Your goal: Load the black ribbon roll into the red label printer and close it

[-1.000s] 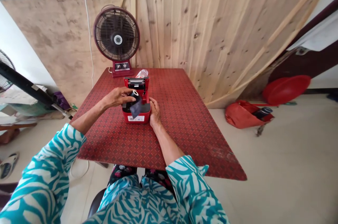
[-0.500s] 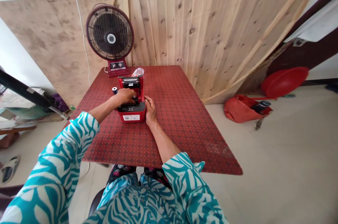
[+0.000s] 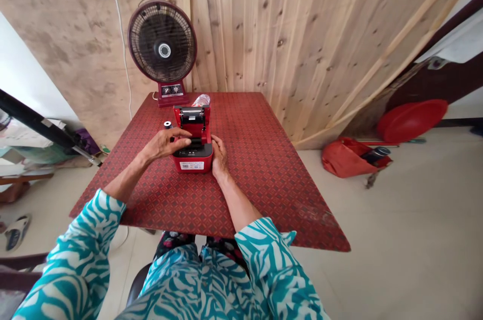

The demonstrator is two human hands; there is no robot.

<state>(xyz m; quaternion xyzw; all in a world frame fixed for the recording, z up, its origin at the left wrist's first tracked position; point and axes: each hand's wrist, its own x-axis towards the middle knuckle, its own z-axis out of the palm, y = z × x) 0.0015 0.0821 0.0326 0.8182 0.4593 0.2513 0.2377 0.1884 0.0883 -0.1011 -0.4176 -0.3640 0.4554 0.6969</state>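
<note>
A red label printer (image 3: 191, 156) stands on the red patterned table (image 3: 264, 189), its lid raised at the back and a black roller showing. My left hand (image 3: 162, 143) hovers with spread fingers over the printer's dark front section and holds nothing. My right hand (image 3: 219, 157) wraps the printer's right side. A small black roll with a white core (image 3: 167, 125) stands on the table just left of the printer, near my left fingertips. Behind the raised lid lies a transparent plastic bottle (image 3: 201, 100), partly hidden.
A maroon desk fan (image 3: 162, 41) stands at the table's far edge, against a wooden plank wall. On the floor to the right are a red bag (image 3: 341, 158) holding a dark flask and a red basin (image 3: 411, 121). A black pole (image 3: 33, 120) slants in at left.
The black roll has gone from my left hand to the table left of the printer. My left hand has moved from the roll to above the printer, its fingers now spread.
</note>
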